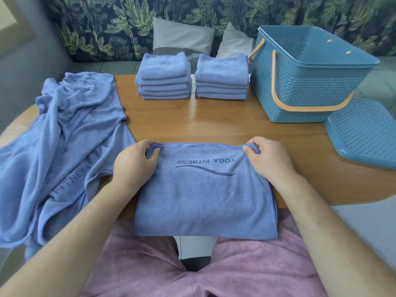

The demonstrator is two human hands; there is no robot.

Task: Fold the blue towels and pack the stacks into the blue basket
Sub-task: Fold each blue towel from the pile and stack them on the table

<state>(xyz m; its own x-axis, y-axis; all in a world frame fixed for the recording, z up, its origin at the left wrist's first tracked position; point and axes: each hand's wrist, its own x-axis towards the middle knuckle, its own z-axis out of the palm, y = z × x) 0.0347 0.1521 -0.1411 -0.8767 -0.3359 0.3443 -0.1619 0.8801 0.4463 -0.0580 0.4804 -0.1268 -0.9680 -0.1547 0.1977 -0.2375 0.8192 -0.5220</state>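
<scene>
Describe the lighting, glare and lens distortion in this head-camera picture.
Head view: soft, even light with faint shadows, and a pale sheen on the table in front of the folded stacks. Head view: wide-angle bowing tilts the blue basket outward and curves the table edge. Head view: the lettering on the towel is sharp, and the top-left corner is washed out.

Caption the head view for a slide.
Left hand and right hand pinch the far corners of a blue towel on the table; two folded stacks and the blue basket stand behind.
</scene>
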